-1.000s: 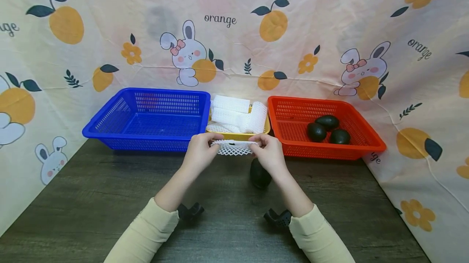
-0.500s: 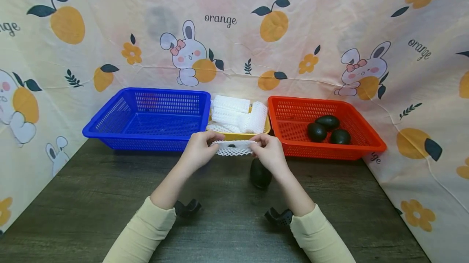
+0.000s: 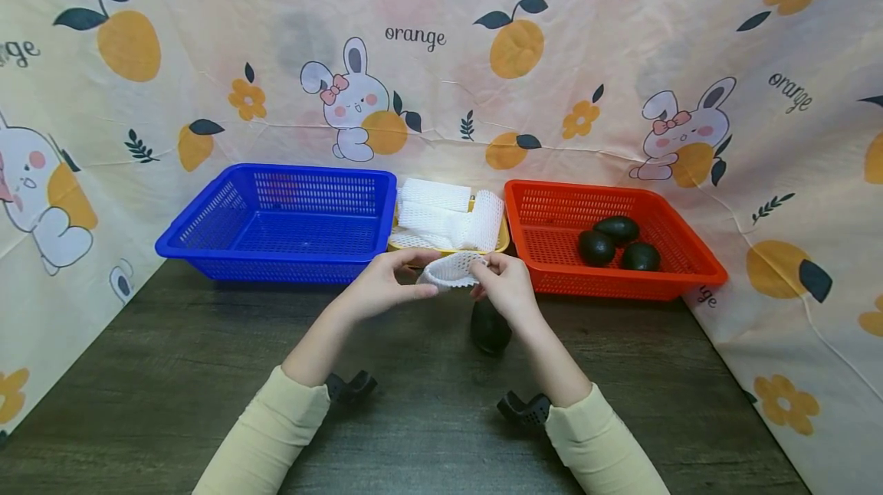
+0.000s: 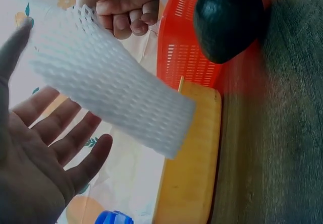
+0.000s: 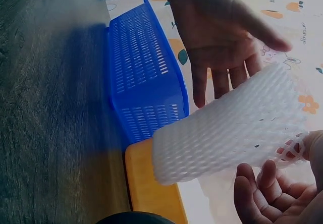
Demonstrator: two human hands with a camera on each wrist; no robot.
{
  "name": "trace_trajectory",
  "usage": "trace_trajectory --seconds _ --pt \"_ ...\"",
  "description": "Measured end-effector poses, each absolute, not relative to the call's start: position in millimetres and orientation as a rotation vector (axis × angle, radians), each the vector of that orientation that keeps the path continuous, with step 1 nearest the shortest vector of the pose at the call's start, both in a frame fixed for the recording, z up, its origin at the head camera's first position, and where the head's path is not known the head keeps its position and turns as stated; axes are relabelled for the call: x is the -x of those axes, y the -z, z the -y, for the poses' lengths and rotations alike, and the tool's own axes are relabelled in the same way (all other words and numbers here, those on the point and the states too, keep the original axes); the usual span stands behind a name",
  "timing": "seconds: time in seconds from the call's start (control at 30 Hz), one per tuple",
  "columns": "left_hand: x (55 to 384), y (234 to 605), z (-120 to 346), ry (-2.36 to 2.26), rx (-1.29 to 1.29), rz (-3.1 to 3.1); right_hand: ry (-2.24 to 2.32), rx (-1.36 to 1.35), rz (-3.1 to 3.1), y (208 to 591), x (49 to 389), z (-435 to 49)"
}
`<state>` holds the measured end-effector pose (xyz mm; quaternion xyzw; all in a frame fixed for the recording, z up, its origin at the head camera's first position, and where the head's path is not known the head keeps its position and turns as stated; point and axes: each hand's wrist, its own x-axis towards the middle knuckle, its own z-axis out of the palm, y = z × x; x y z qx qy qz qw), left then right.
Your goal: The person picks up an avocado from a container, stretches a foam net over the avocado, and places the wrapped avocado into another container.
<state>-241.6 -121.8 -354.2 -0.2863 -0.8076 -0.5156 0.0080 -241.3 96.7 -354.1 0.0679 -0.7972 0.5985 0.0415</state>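
Note:
A white foam net sleeve [image 3: 451,270] is held up above the table, its top spread into a round mouth. My right hand [image 3: 509,286] pinches the sleeve's rim between thumb and fingers. On the other side, my left hand [image 3: 386,284] has its thumb and fingers spread apart; in the left wrist view, the netting [image 4: 121,82] hangs in front of the fingers without being gripped. One dark green avocado [image 3: 490,326] rests on the table below my right hand, partly covered by it in the head view.
Behind the hands, a yellow basket [image 3: 441,257] holds several more foam sleeves [image 3: 434,223]. A blue basket [image 3: 276,269] stands to its left. The red basket [image 3: 690,280] on the right has three avocados [image 3: 596,248] inside. A printed cloth [image 3: 441,96] hangs behind.
My left hand has let go of the sleeve's left edge and spread its fingers. The sleeve's mouth has gone from stretched flat to round. My right hand keeps its pinch almost in place.

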Motion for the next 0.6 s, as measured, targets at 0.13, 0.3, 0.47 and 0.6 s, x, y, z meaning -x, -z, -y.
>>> trace_trajectory --seconds 0.13,0.3,0.47,0.6 --pt "243.8 356.9 121.7 1.577 0.904 2.516 -1.87 -0.196 2.445 353.1 240.8 -96.7" --pt "244.0 358.2 121.2 1.505 0.838 2.501 -1.894 -0.216 2.466 352.6 241.2 -97.0" --pt "242.8 357.5 121.9 1.496 0.801 2.486 -1.867 -0.308 2.452 354.3 242.8 -96.9" --pt "242.2 357.7 121.4 1.51 0.786 2.485 -1.812 -0.508 2.354 354.8 242.5 -97.7"
